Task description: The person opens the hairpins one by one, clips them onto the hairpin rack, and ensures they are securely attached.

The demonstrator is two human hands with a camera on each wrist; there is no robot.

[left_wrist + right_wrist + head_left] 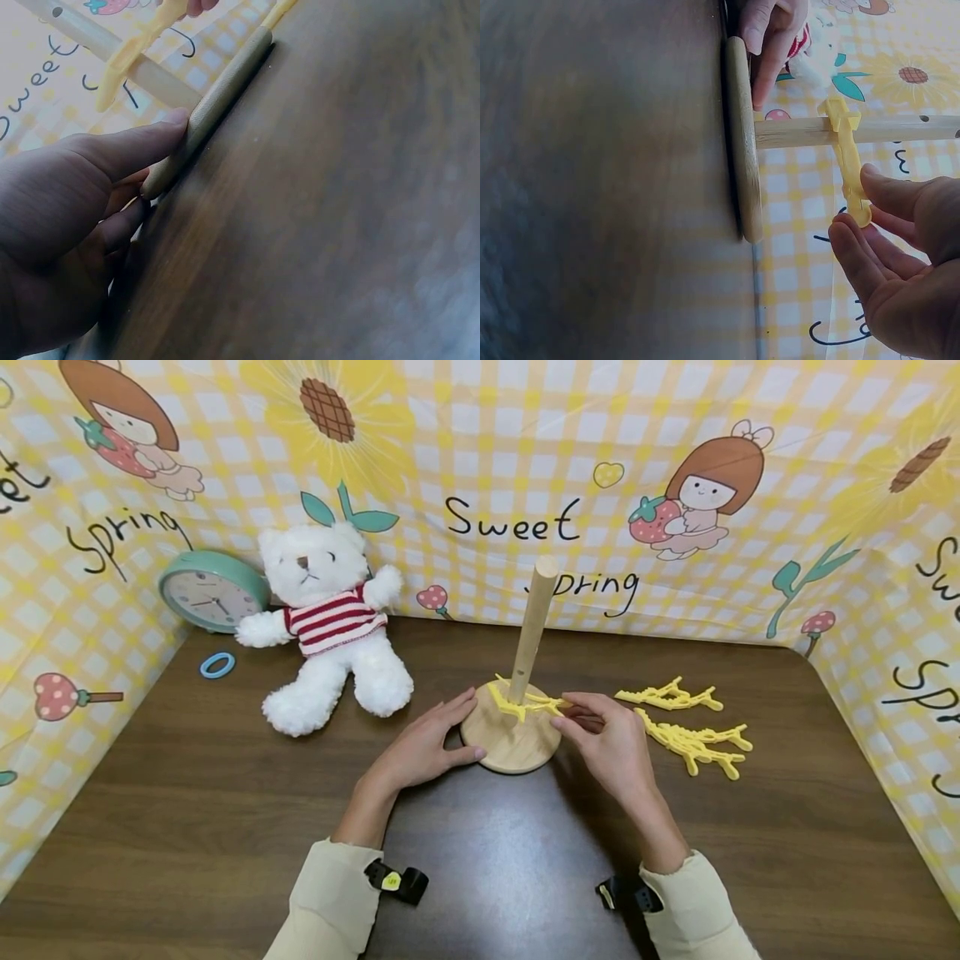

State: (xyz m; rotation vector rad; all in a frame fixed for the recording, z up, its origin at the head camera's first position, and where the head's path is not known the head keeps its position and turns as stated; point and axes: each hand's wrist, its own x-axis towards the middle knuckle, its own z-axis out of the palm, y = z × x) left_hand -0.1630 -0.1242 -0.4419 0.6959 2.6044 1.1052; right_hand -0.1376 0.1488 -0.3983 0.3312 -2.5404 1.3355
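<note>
At the centre of the frame, my left hand (427, 739) rests on the rim of a round, pale wooden base (510, 752), fingers extended and thumb on top, presumably to steady its upright wooden post (531, 627). My right hand (618, 739) pinches one end of a yellow, branched plastic piece (849, 161), probably so its other arms stay free at the post, above the base; I can't tell whether they fully encircle it. More yellow branched pieces (686, 743) lie right of centre on the dark wooden worktop (225, 827), likely there for easy reach.
</note>
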